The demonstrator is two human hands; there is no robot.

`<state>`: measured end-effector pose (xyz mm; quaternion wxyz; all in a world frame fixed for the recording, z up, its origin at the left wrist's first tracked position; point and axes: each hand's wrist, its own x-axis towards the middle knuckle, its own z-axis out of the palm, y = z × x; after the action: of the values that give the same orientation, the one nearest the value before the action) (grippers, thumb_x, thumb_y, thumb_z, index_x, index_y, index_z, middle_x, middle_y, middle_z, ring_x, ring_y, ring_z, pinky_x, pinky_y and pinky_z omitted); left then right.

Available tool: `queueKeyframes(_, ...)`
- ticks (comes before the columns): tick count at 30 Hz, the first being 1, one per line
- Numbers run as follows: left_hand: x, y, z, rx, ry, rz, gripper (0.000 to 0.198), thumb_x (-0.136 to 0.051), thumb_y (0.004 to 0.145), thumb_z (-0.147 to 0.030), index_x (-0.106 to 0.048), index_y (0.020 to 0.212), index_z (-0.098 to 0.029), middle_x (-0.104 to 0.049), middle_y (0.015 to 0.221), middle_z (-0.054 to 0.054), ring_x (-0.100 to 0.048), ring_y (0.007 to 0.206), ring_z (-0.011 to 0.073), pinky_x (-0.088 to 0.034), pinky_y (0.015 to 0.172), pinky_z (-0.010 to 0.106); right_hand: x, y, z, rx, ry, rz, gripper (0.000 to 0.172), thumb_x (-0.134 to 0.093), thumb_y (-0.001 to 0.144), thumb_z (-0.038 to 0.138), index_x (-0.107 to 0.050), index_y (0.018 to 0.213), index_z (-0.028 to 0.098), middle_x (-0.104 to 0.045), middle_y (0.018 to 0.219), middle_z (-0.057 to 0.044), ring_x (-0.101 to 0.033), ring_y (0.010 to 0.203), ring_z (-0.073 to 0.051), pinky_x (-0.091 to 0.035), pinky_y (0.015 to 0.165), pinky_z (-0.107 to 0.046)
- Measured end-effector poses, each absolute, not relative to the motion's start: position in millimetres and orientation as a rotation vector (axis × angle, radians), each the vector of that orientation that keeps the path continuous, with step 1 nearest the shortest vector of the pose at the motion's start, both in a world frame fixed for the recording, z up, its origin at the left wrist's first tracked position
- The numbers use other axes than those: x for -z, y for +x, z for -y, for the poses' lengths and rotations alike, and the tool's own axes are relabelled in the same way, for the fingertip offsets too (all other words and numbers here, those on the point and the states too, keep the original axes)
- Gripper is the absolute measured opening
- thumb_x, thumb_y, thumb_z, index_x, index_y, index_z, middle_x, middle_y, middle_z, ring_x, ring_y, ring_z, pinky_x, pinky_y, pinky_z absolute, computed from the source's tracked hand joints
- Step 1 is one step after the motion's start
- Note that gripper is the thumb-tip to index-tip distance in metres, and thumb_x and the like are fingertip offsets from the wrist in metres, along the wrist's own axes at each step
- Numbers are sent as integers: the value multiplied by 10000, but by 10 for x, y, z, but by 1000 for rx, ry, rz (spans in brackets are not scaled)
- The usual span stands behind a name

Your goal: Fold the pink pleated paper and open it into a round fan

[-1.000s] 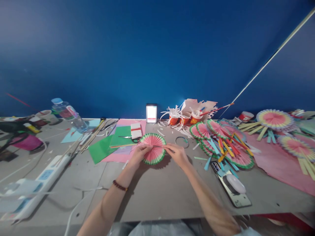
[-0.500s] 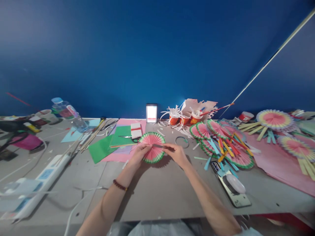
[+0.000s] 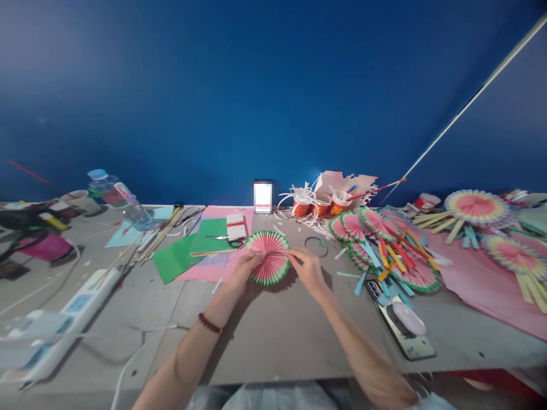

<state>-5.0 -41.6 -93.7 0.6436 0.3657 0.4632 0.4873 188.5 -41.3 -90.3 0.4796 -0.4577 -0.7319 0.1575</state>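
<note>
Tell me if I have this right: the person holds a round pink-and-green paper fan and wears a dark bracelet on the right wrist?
Not quite: the dark bracelet is on the left wrist, as the head view shows. The person does hold a round pink-and-green paper fan.

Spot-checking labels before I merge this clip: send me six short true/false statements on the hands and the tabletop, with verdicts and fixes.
1. The left hand grips a pleated paper fan. True.
2. The right hand holds the scissors. False: its fingertips are at the fan's right edge; the scissors lie over green paper.
3. The beaded bracelet is on the right wrist. False: it is on the left.
4. A lit screen stands in front of the blue wall. True.
5. The white power strip is on the person's right. False: it is on the left.
6. More pleated fans lie to the right of the right hand. True.
</note>
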Motion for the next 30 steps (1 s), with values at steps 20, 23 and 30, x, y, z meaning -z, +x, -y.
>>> queueKeyframes(20, 991, 3, 447, -1223, 830, -1066, 307, -786, 630, -410, -741, 797, -157, -732, 837, 56, -623, 814, 210, -450, 771, 295, 920, 1851, 469, -123, -1176, 1869, 240, -437, 939, 214, -676, 923, 208, -665, 904, -85, -614, 882, -208, -471, 816, -315)
queueKeyframes(23, 971, -4, 443, -1171, 860, -1037, 315, -818, 595, -382, -720, 793, -157, -723, 813, 44, -625, 781, 194, -451, 744, 282, 892, 1859, 471, -187, -1152, 1838, 225, -438, 933, 221, -662, 910, 215, -649, 888, -79, -615, 863, -194, -478, 787, -292)
queueKeyframes(30, 972, 1, 429, -1205, 846, -1045, 303, -830, 580, -361, -708, 770, -159, -710, 779, 33, -615, 727, 167, -443, 688, 262, 867, 1808, 530, -235, -1157, 1895, 147, -491, 876, 220, -637, 860, 225, -627, 792, -53, -588, 816, -201, -465, 782, -310)
